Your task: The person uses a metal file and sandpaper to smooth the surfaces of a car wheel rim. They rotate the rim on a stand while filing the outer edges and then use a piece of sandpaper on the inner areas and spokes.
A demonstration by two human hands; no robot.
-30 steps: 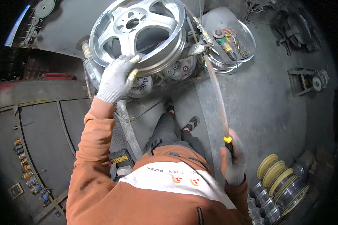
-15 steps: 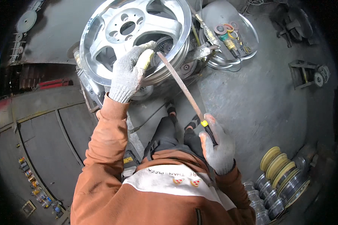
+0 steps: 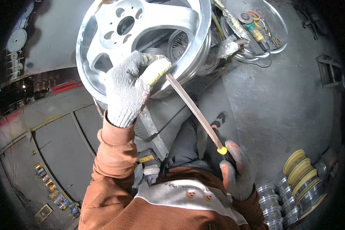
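Note:
A large silver alloy wheel (image 3: 168, 19) takes up the top of the view, its face toward me. My left hand (image 3: 132, 78), in a grey knit glove with a yellowed thumb, lies over its lower lip. Those fingers are bent toward the thumb; what lies between them is hidden. My right hand (image 3: 239, 172), gloved in grey with reddish stained fingertips, is wrapped around the black handle of a long, rusty-brown flat file (image 3: 193, 109) with a yellow collar. The file slants up leftward, its tip beside my left thumb at the wheel's lip.
An angle grinder (image 3: 258, 36) and abrasive discs sit in a round, shiny-edged holder at the upper right. Several wheel rims (image 3: 303, 184) are stacked at lower right. A cable (image 3: 172, 119) runs below the wheel. A metal-framed stand (image 3: 329, 73) stands far right.
My view has shifted, and the wheel appears larger. My right hand and the file sit lower and farther right in view; the file's tip has drawn down to the lip beside my left thumb.

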